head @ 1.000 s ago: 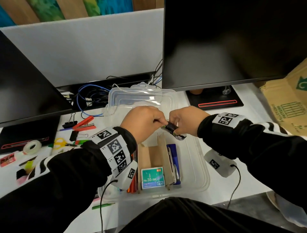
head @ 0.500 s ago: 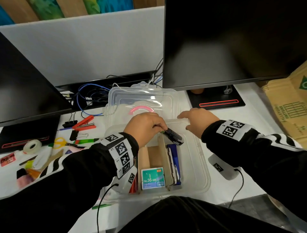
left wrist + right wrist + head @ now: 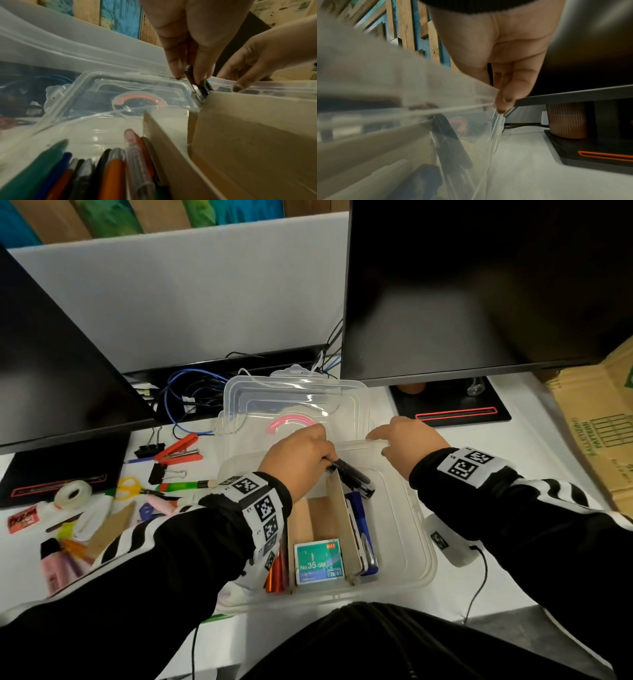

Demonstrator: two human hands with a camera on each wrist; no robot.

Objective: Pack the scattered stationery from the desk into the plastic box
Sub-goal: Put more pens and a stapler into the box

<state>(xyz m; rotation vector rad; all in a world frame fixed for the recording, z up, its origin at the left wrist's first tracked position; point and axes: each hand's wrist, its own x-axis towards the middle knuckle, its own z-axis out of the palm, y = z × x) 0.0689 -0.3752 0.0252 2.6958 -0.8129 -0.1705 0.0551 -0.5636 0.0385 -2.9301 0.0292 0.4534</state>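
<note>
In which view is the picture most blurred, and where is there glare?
Right wrist view: the box wall in the near foreground is smeared and out of focus. Head view: sharp, with white glare streaks on the clear lid. Left wrist view: dim, pens soft.

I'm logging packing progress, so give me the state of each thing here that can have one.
plastic box: open, partly packed.
lid: off, lying behind the box.
black stapler: held over the box, tilted.
left hand: pinches the black stapler.
right hand: fingertips on the box's far rim.
blue stapler: packed, right of the cardboard divider.
staple box: packed, closed.
scissors: unpacked, on the desk.
tape roll: unpacked.
</note>
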